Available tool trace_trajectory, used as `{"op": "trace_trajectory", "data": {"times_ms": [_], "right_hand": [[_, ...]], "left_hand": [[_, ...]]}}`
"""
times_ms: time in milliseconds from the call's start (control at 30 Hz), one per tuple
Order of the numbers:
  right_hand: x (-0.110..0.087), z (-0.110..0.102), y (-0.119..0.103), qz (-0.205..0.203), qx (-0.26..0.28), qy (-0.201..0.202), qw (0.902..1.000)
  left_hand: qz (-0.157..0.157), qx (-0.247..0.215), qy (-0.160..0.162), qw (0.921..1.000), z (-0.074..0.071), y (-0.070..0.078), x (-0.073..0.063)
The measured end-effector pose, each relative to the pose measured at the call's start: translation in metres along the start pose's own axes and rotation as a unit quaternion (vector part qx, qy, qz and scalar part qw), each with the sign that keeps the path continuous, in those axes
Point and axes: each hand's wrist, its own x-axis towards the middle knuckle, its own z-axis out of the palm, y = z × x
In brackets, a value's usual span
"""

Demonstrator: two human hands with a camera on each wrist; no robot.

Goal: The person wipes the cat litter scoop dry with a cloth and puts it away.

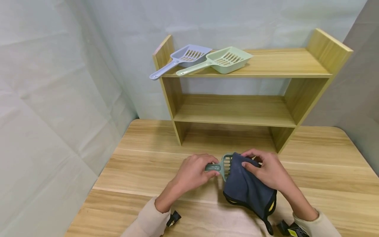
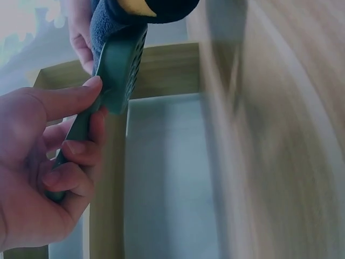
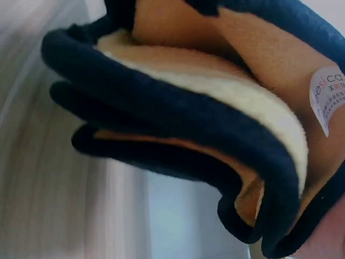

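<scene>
My left hand grips the handle of a dark green slotted litter scoop, held above the table. In the left wrist view, the thumb and curled fingers wrap the scoop's handle. A dark blue cloth with black edging and a yellowish underside drapes over the scoop's head, covering most of it. My right hand holds the cloth against the scoop, its thumb on top. In the right wrist view, folds of the cloth and its white label fill most of the picture.
A wooden shelf unit stands at the back of the wooden table. On its top board lie a lavender litter scoop and a pale green litter scoop, their handles jutting past the front edge. Pale fabric hangs around the table.
</scene>
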Motion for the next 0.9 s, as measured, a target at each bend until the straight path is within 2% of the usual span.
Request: {"op": "trace_trajectory", "data": {"times_ms": [167, 367, 633, 900], "right_hand": [[-0.001, 0.007, -0.003, -0.002, 0.005, -0.008, 1.0], [-0.001, 0.011, -0.005, -0.011, 0.005, -0.003, 0.9999], [-0.003, 0.01, -0.002, -0.035, -0.058, 0.017, 0.9976], [-0.005, -0.002, -0.004, -0.043, -0.102, 0.05, 0.9926]], "left_hand": [[-0.011, -0.002, -0.003, 0.9999, 0.005, 0.002, 0.0], [-0.006, -0.007, 0.001, 1.0, 0.01, 0.004, 0.0], [-0.002, 0.002, -0.004, 1.0, 0.011, 0.001, 0.0], [-0.01, -0.022, -0.004, 0.9997, 0.003, -0.005, -0.001]]}}
